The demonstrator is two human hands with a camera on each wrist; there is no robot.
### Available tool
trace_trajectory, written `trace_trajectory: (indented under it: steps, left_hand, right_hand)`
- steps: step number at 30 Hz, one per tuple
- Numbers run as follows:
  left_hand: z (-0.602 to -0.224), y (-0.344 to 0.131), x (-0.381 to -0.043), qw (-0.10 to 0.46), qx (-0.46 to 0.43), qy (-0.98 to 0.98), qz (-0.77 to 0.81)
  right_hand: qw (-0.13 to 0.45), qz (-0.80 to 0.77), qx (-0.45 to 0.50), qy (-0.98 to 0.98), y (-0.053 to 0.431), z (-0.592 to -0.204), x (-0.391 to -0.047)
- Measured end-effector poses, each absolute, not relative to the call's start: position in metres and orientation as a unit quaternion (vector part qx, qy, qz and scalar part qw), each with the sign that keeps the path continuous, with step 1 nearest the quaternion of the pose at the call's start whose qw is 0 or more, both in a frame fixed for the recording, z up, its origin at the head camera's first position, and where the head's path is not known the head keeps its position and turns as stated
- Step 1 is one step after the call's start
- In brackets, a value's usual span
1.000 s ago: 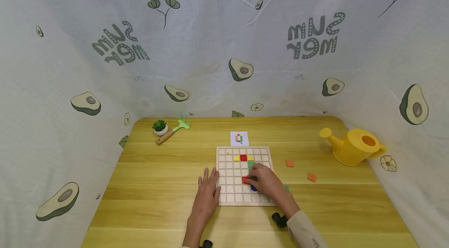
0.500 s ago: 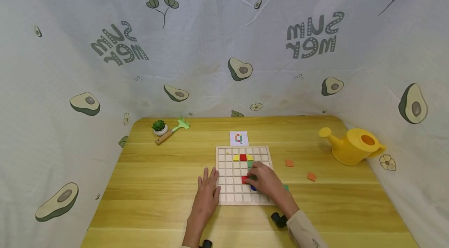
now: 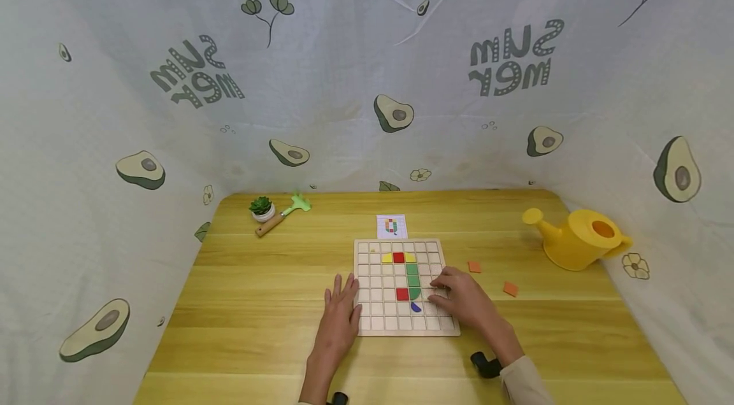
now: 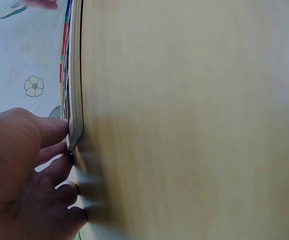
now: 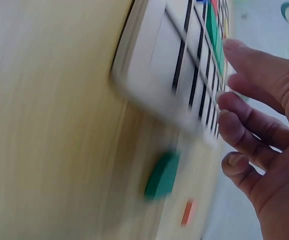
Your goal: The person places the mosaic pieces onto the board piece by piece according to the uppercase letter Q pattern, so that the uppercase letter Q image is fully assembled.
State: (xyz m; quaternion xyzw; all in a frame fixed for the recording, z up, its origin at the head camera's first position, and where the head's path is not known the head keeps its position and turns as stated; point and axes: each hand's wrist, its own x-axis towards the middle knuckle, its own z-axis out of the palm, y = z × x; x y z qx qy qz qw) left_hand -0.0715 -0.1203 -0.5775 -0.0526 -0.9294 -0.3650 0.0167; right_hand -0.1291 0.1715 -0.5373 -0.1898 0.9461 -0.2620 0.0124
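Observation:
A wooden grid board [image 3: 374,322] lies on the table. My left hand [image 3: 338,316] rests at its left edge, fingers straight, thumb touching the side. My right hand [image 3: 467,297] hovers over the board's right part, fingers loosely bent and holding nothing. In the grid's upper rows a red square tile [image 3: 398,257] sits between two yellow rounded tiles. Below the right yellow tile runs a column of green tiles [image 3: 413,281], the lowest one rounded. Another red tile [image 3: 402,294] lies left of that rounded one. A blue rounded tile [image 3: 415,307] sits aslant just below.
A pattern card [image 3: 392,227] lies behind the board. Two orange tiles [image 3: 510,289] are to the right; a green rounded piece [image 5: 163,175] lies beside the board, hidden in the head view. A yellow watering can [image 3: 579,242], a potted succulent [image 3: 262,209] and a small rake [image 3: 281,216] stand farther back.
My right hand has let go of the green rounded tile, now lying beside the red one, and moved right. The blue tile shows fully. My left hand has stayed put.

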Motion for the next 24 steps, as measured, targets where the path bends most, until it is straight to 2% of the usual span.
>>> trace_trajectory:
  steps: [3,10,24]
  left_hand:
    - [-0.578,-0.120,-0.071,0.015,-0.053,-0.930,-0.362]
    - [-0.577,-0.121,-0.070,0.017,-0.055,-0.930,-0.362]
    - [-0.577,-0.120,-0.070,0.013,-0.053,-0.931,-0.360]
  right_hand:
    - [0.015,-0.281,-0.190,0.941,0.190,-0.538,-0.128]
    - [-0.026,-0.302,-0.199,0.932,0.225,-0.543,-0.123]
    - [0.043,-0.332,-0.189,0.923,0.250,-0.547,-0.115]
